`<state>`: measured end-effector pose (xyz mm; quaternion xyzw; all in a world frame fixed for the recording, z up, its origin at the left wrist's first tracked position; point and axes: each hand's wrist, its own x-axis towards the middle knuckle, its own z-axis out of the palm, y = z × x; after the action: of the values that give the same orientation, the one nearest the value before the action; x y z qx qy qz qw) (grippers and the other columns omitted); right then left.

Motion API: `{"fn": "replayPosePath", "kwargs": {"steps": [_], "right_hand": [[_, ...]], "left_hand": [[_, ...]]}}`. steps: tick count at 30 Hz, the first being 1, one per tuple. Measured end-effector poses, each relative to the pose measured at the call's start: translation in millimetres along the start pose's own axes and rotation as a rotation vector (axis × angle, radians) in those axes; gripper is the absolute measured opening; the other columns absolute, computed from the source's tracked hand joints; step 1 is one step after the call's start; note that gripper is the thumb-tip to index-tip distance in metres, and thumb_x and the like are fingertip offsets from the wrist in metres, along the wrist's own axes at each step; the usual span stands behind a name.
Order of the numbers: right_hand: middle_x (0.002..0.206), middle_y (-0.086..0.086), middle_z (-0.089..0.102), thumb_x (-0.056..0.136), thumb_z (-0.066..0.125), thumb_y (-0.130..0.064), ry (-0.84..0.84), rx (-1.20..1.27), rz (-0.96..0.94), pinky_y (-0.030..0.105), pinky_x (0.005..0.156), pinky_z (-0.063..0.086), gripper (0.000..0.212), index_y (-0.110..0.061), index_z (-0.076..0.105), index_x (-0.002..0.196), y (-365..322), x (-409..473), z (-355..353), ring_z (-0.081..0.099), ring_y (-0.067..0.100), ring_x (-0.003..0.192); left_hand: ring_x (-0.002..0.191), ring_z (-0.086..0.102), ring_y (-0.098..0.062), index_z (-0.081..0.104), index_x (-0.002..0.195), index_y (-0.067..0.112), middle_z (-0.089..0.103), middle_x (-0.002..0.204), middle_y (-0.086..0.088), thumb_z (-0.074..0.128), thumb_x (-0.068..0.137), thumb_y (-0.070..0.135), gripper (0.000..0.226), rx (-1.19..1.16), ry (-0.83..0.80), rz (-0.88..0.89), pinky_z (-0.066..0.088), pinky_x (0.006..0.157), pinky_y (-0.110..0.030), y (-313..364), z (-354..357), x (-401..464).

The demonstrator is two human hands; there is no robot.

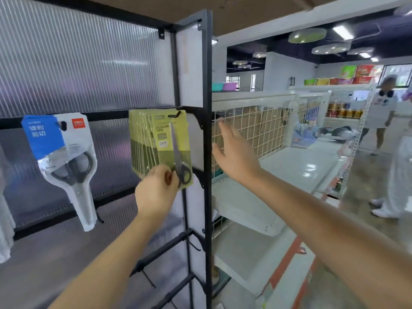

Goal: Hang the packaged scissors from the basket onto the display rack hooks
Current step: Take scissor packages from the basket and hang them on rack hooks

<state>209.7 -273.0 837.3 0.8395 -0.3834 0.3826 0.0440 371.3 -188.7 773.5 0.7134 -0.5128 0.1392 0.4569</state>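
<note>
Pinching the lower edge of the front green scissors pack [176,150], the left hand [156,192] steadies it on its hook [177,113]; right hand [234,152] hovers beside, fingers spread, empty. Hanging looks finished; next, release and fetch another from the unseen basket.

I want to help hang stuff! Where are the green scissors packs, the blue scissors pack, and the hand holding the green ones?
green scissors packs [163,139]: head view, front card's label.
blue scissors pack [43,137]: head view, blue card part.
left hand [156,192]: head view, back of hand.
</note>
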Motion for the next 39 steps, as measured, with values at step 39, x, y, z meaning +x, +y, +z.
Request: {"fn": "replayPosePath", "kwargs": {"steps": [39], "right_hand": [[0.111,0.018,0.068,0.049,0.090,-0.025,-0.860,-0.308,1.437,0.045,0.076,0.056,0.067,-0.001,0.069,0.108,94.1,-807.7,161.7,0.067,0.031,0.099]], "left_hand": [[0.138,0.034,-0.026,0.037,0.143,0.003,0.036,0.149,-0.014,0.048,0.095,0.031,0.056,0.234,-1.653,0.781,0.025,0.114,-0.036,-77.3,305.3,-621.3]]}}
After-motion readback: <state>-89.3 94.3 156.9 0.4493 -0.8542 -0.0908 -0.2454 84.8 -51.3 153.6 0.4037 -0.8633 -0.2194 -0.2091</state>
